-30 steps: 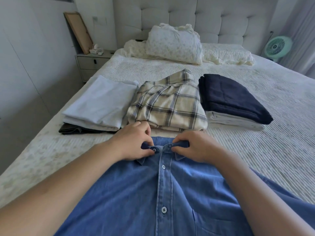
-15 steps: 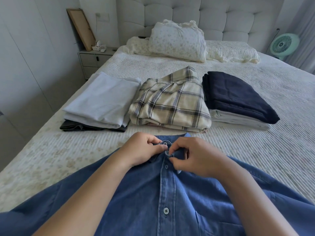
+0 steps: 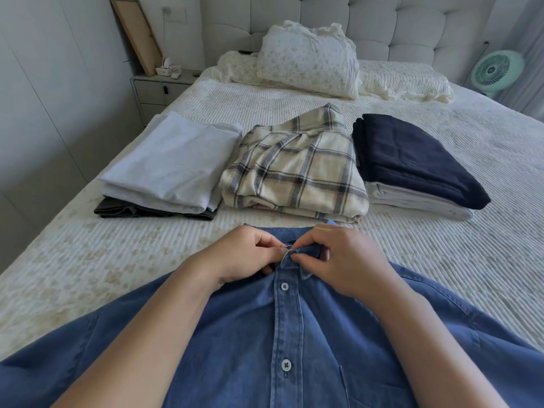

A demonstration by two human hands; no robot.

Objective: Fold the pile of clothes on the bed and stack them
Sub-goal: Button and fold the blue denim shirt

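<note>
Blue denim shirt [image 3: 294,334] laid flat on bed [image 3: 456,260]; collar [image 3: 297,254] pinched by curled left hand [image 3: 244,256] and right hand [image 3: 343,260].

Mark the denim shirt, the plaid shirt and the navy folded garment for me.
denim shirt [image 3: 323,334]: head view, on its front panel beside the button placket.
plaid shirt [image 3: 297,172]: head view, top face of the folded middle pile.
navy folded garment [image 3: 409,154]: head view, its upper surface.

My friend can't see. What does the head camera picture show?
Two hands, left and right, pinch the collar of a blue shirt spread on a bed. Behind it sit three folded piles, a checked shirt topping the middle one.
</note>
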